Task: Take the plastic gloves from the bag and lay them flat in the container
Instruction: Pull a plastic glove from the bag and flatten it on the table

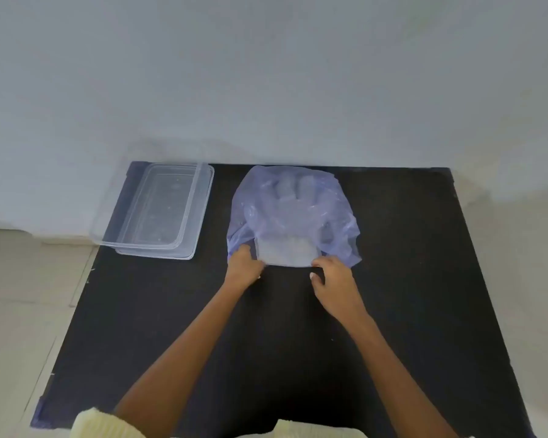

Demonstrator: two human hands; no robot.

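Observation:
A thin purple plastic bag (293, 213) lies at the back middle of the black table (266, 327). A stack of clear plastic gloves (286, 252) shows through it, its cuff end sticking out of the bag's near opening. My left hand (241, 267) pinches the left corner of that cuff end. My right hand (332, 279) pinches the right corner. A clear rectangular container (154, 210) stands at the table's back left corner, apart from the bag, with nothing visible inside it.
The container rests on what looks like its clear lid (159, 252) and overhangs the table's left edge. A pale wall (266, 74) rises right behind the table. Tiled floor (19, 295) lies to the left.

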